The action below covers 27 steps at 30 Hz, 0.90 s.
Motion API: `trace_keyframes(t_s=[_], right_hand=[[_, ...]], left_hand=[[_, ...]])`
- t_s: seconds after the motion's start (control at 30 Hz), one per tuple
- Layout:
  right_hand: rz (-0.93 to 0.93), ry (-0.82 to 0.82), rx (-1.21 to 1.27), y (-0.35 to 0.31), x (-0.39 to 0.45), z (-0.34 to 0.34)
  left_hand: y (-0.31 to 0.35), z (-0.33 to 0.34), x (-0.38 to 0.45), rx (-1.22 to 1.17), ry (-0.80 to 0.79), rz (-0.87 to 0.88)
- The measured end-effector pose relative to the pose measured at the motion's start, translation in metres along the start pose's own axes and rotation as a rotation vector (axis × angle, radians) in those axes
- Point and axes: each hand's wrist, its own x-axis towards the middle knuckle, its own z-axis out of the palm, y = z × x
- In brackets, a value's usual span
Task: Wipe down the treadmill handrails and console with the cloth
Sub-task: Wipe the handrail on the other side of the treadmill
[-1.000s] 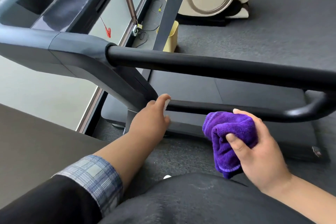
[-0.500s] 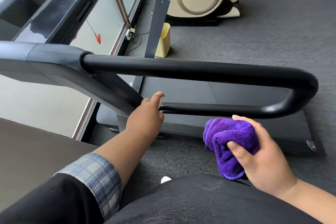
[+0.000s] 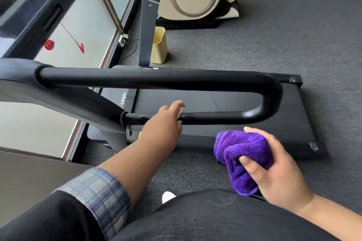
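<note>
Broadly, the treadmill's looped handrail (image 3: 156, 78) runs left to right ahead. Its lower bar lies just above the purple cloth (image 3: 242, 154), bunched in the right hand (image 3: 274, 170)'s curled fingers. Left hand (image 3: 166, 121) reaches that bar holding something small and white, fingers loosely curled.

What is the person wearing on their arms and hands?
Both hands are bare: no gloves, rings or watch show on the left hand or the right hand. The left arm has a black sleeve pushed up, with a blue-grey plaid cuff folded over its end. The right forearm is uncovered as far as the picture shows.
</note>
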Motion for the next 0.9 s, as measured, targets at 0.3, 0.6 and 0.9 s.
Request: trace_keyframes(t_s=[0.3,0.6,0.9], right_hand=[[-0.026,-0.029,0.007,0.01,-0.001,-0.033],[-0.096,-0.114,-0.026,0.022,0.006,-0.051],[-0.804,-0.025,-0.806,-0.003,0.076,0.015]], left_hand=[[0.061,0.01,0.001,0.035,0.001,0.103],[0.064,0.011,-0.01,-0.048,0.038,-0.021],[0.03,0.017,-0.061,-0.41,0.118,-0.233]])
